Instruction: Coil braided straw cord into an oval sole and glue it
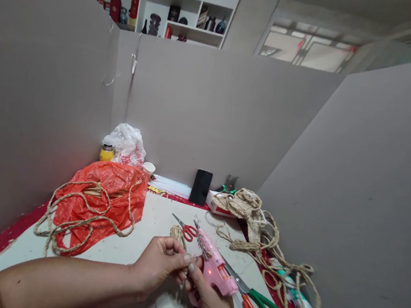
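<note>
Left hand (154, 268), right hand (212, 299): fingertips pinched together, grip on tan braided-straw piece (177, 233) just beyond unclear. Crumpled red plastic bag (115, 176) under straw rope (105, 219); contents hidden. Pink plastic glue gun (213, 255) partly behind right hand.

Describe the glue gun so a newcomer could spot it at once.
Over the white board, find the right hand. The glue gun is right beside it, next to the big scissors. Its pink body and glowing red light set it apart.
</note>
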Motion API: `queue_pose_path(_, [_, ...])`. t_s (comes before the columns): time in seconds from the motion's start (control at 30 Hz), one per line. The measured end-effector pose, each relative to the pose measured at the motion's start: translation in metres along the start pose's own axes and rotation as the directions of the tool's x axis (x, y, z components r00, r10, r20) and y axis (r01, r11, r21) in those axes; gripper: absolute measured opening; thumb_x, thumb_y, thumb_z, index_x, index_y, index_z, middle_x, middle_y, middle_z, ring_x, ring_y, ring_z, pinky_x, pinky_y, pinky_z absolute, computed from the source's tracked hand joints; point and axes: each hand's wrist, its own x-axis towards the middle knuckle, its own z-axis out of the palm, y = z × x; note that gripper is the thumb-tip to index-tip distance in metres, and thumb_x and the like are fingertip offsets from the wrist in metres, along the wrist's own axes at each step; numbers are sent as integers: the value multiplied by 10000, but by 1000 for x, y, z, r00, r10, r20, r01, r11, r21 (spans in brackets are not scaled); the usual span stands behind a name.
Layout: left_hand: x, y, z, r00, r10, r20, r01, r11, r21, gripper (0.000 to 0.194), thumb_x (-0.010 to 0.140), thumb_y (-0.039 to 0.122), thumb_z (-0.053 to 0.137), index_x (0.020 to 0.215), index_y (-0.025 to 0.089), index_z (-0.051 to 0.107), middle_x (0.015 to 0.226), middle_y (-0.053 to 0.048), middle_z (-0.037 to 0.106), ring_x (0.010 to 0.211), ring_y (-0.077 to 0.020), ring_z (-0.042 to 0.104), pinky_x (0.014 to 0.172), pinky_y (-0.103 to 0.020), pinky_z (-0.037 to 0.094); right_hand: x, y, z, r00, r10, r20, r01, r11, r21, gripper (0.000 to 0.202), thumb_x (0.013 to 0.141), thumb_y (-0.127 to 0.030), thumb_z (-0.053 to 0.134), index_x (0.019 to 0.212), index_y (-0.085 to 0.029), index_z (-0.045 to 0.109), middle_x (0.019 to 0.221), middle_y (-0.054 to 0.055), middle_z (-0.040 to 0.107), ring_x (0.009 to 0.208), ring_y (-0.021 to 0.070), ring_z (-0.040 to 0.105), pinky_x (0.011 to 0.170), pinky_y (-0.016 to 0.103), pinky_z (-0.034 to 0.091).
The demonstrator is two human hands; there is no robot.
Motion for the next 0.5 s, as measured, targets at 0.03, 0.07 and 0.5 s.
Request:
queue_pose_path(0.03, [0,1,0,1000,3,2,-3,1000,-2,431,579,474,800,661,154,522,502,-2,623,445,-126,577,496,-232,387,0,1,0,1000,0,-6,0,1000,0,358,747,-472,734,636,-170,576,551,-35,564,508,87,436,471,200,251])
queue_pose_path(0.07, [-1,1,0,1000,4,5,-4,1000,-4,422,586,467,796,661,154,522,503,-2,622,448,-121,573,501,-229,382,1,1,-1,1000,0,-14,0,1000,1,360,739,-472,740,631,-171,575,543,-37,561,498,84,434,464,198,244])
queue_pose_path(0.5, [3,-9,0,982,-179,65,184,979,-91,284,635,361,687,645,180,469,446,73,478,413,-81,476,459,-202,291,6,9,-1,998,-2,-68,0,999,-36,378,652,-507,783,621,-175,605,524,-26,573,465,105,479,447,212,345])
